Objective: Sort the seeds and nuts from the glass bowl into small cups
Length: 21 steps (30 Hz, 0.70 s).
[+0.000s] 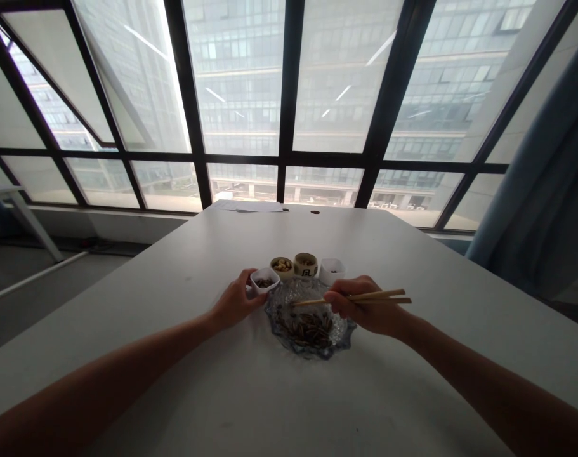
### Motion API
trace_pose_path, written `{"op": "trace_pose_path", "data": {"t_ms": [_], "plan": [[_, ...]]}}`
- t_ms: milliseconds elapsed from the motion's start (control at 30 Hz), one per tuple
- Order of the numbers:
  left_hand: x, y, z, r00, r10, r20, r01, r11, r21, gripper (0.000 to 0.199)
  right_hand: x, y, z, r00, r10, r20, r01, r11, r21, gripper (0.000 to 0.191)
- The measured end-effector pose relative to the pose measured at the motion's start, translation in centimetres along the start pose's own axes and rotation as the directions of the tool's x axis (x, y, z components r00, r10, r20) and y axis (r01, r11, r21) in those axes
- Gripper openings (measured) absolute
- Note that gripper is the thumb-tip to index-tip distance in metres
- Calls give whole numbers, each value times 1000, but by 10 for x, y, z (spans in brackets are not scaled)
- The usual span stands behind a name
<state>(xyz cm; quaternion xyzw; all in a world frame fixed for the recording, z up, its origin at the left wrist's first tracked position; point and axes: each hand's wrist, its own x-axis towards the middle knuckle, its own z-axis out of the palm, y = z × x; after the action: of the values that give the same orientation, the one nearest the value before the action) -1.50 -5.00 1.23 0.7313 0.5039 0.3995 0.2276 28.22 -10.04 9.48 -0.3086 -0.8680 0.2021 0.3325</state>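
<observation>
My left hand (238,298) grips a small white bowl (259,289) by its side, tilted toward the glass dish, with dark seeds (264,283) inside. My right hand (365,306) is closed round a pair of wooden chopsticks (379,296). Their tips reach over a clear glass dish (342,330) with a wavy rim. A pile of dark striped seeds, seemingly sunflower seeds (310,330), lies in the dish. Whether the tips pinch a seed is too small to tell.
Behind the dish stand a cup of yellowish nuts or kernels (282,266), a cream cup with a dark character (306,266) and another white bowl (332,271). White paper (250,206) lies at the far edge of the white table (174,355). Windows and a blue curtain (521,171) stand beyond.
</observation>
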Motion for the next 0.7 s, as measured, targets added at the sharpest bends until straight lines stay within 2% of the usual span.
{"op": "trace_pose_path", "data": {"t_ms": [200,533,700], "plan": [[1,-1,1,1000,-1,9,1,1000,-11,58,0,-1,0,999,-41,11,41,999,-20,44],[1,-3,1,1000,7,5,-7,1000,-12,57,-1,0,-10,999,0,-51,-1,1000,-19,45],[1,-3,1,1000,18,-16,-18,1000,-12,58,1,1,-7,1000,11,3,-11,1000,17,42]]}}
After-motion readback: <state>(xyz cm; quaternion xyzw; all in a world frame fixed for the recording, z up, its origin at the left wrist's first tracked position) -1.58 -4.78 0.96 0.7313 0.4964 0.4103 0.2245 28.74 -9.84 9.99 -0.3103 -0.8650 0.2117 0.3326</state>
